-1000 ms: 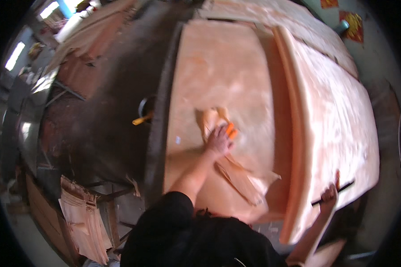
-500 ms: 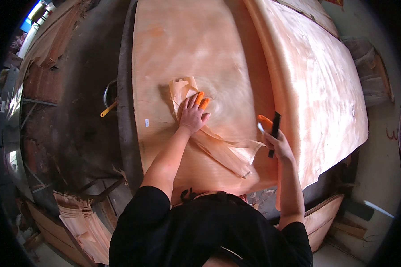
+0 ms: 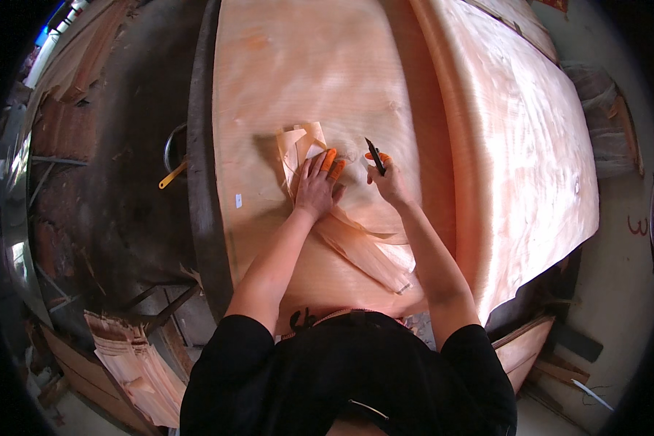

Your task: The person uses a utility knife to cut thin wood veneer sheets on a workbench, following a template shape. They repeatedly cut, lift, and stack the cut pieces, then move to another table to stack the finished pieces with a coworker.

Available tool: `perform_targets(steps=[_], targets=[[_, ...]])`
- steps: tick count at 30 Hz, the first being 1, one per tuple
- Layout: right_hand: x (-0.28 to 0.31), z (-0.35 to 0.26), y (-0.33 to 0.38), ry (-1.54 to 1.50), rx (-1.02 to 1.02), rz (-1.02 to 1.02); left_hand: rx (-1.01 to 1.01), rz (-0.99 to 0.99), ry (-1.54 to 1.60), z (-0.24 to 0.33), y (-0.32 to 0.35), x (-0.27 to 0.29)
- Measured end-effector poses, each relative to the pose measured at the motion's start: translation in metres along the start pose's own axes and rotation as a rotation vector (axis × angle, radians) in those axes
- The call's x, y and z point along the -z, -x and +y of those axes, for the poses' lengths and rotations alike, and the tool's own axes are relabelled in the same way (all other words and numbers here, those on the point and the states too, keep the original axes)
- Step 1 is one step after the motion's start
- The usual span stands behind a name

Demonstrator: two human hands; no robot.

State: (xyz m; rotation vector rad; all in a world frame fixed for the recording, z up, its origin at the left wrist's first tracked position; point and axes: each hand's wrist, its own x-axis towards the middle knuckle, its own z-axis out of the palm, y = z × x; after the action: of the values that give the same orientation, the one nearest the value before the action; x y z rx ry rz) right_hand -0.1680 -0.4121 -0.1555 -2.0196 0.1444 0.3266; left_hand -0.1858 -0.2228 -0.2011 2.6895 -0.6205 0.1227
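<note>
Clearly, the right hand [image 3: 392,183] has its grip closed around a slim black tool [image 3: 376,158], tip pointing forward, over the pale wood sheet [image 3: 305,65]. The left hand [image 3: 317,190] lies flat, its grip unfolded with nothing clasped, on a crumpled veneer strip [image 3: 360,251] resting on that sheet.

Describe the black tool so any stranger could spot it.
Find the long, pale wooden sheet in the middle. Over it, just right of the left hand, is the right hand. The slim black tool sticks out of that hand's grip, its dark colour setting it apart from the pale sheet and orange finger covers.
</note>
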Motion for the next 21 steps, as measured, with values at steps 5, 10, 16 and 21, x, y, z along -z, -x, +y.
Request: perform_targets(steps=[5, 10, 16, 21], targets=[[-0.004, 0.022, -0.006, -0.191, -0.062, -0.015, -0.01, 0.031, 0.026, 0.003, -0.001, 0.001], [0.002, 0.034, -0.013, -0.336, -0.172, -0.064, -0.001, 0.012, -0.025, 0.002, 0.001, -0.004], [0.002, 0.041, -0.015, -0.384, -0.167, -0.084, 0.019, 0.069, 0.008, 0.008, -0.002, 0.001], [0.001, 0.039, -0.014, -0.353, -0.118, -0.08, 0.025, 0.058, -0.008, 0.008, -0.002, 0.001]])
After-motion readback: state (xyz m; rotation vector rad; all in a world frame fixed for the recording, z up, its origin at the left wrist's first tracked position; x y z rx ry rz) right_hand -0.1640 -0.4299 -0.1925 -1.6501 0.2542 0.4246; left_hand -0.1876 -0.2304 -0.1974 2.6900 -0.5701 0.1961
